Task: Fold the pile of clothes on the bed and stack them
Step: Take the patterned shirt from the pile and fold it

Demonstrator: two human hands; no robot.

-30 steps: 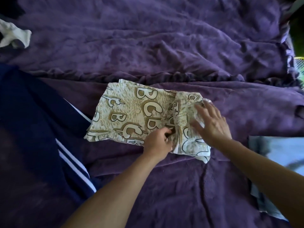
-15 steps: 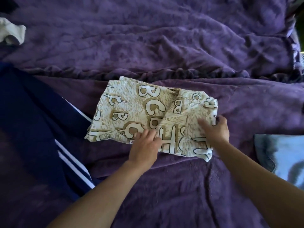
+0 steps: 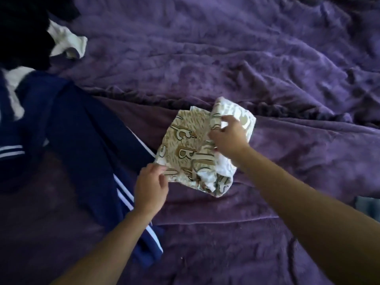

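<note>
Since earlier frame: right portion of lettered cloth point(image 3: 185, 145) raised and turned leftward over itself by right hand point(image 3: 228, 138); left hand point(image 3: 151, 186) shifted from near middle edge to near left corner. Raised fold gripped by right hand, fingers curled round it. Near left corner pinched by left hand. Cloth laid at centre of purple-covered bed point(image 3: 226, 58). Navy striped garment point(image 3: 86, 140) spread just beside cloth, at left. White garment point(image 3: 67, 43) and black garment point(image 3: 22, 27) seen at far left.
</note>
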